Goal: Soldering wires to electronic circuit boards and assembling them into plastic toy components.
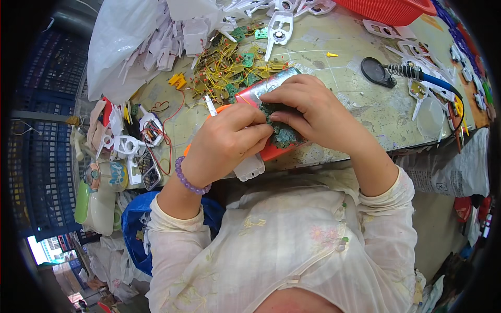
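Observation:
My left hand [229, 138] and my right hand [313, 109] meet over the near edge of the bench, fingertips pinched close together. What lies between the fingertips is too small and covered to make out. A white plastic housing [250, 168] pokes out under my left palm; I cannot tell whether the hand grips it. Beneath my right fingers is a dark, greenish crumbly clump [285, 136], resting on or beside a red, shiny-topped piece [255, 93]. Beyond my hands spreads a tangled heap of green circuit boards with yellow wires [224, 65].
A soldering iron [436, 81] sits in a coiled holder at the right. White plastic parts [279, 34] lie at the back, near a red basket [386, 10]. A plastic bag [115, 52] and loose tools [151, 128] fill the left side. A blue bag [136, 229] hangs below.

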Demonstrator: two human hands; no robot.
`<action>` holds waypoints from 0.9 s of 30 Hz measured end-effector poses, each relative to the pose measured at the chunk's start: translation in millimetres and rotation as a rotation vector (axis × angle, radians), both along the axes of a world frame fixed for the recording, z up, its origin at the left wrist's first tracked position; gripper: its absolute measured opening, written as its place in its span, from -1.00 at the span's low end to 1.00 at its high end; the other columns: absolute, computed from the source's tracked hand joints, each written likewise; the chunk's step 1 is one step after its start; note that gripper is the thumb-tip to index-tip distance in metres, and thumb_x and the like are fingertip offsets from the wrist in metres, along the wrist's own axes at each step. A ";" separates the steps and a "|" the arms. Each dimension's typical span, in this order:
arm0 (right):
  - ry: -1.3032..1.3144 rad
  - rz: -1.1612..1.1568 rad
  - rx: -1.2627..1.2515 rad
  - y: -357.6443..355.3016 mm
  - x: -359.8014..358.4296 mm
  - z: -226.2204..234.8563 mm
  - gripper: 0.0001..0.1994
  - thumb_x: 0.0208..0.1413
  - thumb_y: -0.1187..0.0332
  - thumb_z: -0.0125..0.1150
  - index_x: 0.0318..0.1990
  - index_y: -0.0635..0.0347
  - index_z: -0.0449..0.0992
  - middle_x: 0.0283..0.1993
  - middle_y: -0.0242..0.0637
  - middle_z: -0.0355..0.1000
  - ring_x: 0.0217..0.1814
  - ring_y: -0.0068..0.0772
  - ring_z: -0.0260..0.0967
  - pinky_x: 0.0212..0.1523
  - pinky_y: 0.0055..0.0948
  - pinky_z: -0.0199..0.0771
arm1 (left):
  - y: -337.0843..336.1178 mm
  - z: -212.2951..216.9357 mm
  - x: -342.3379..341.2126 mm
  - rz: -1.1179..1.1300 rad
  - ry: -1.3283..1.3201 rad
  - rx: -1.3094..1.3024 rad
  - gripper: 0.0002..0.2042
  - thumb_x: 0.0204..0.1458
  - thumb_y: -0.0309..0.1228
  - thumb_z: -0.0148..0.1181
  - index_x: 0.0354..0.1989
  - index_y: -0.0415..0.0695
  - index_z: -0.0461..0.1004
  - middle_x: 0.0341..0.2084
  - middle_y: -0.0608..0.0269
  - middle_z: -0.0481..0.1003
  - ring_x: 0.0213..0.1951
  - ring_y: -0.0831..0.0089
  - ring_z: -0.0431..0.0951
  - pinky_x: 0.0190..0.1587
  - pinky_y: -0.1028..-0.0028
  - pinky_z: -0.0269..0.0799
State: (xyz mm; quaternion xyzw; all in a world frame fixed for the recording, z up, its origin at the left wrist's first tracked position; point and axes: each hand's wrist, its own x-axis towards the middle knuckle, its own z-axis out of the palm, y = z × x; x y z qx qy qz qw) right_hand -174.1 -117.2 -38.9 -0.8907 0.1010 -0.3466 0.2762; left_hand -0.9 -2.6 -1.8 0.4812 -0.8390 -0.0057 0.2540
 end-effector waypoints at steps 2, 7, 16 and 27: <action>-0.016 -0.002 0.023 0.1 -1.2 -2.6 -0.73 -0.09 0.39 0.28 -0.16 0.15 0.53 -0.28 -0.26 0.48 -0.12 -0.17 0.35 -0.02 -0.24 0.29 | 1.0 1.6 -1.4 0.021 0.031 0.026 -0.83 -0.28 -0.58 0.31 -0.44 -0.21 0.54 -0.43 0.25 0.47 -0.35 0.32 0.51 -0.33 0.40 0.46; -0.023 -0.016 0.064 3.5 -3.0 -2.3 -0.72 -0.10 0.41 0.29 -0.15 0.15 0.53 -0.30 -0.25 0.48 -0.12 -0.17 0.35 -0.03 -0.25 0.29 | 2.2 2.1 -3.8 0.040 0.018 0.021 -0.83 -0.28 -0.55 0.31 -0.44 -0.19 0.53 -0.42 0.26 0.46 -0.34 0.33 0.50 -0.32 0.40 0.45; -0.038 -0.021 0.057 4.5 -5.1 -5.6 -0.70 -0.10 0.41 0.29 -0.13 0.13 0.52 -0.29 -0.27 0.47 -0.12 -0.17 0.35 -0.03 -0.25 0.29 | 2.4 8.2 -13.8 0.083 -0.016 0.056 -0.86 -0.27 -0.59 0.30 -0.46 -0.23 0.53 -0.44 0.22 0.47 -0.37 0.29 0.50 -0.33 0.39 0.44; -1.153 -0.647 0.435 -5.1 -78.5 -24.3 -0.90 0.16 0.52 0.02 -0.20 0.31 0.39 -0.44 -0.33 0.34 -0.43 -0.60 0.23 -0.40 -0.61 0.25 | 3.9 7.8 -7.9 0.056 -0.076 0.045 -0.83 -0.30 -0.60 0.31 -0.45 -0.26 0.51 -0.44 0.20 0.45 -0.37 0.29 0.51 -0.34 0.39 0.46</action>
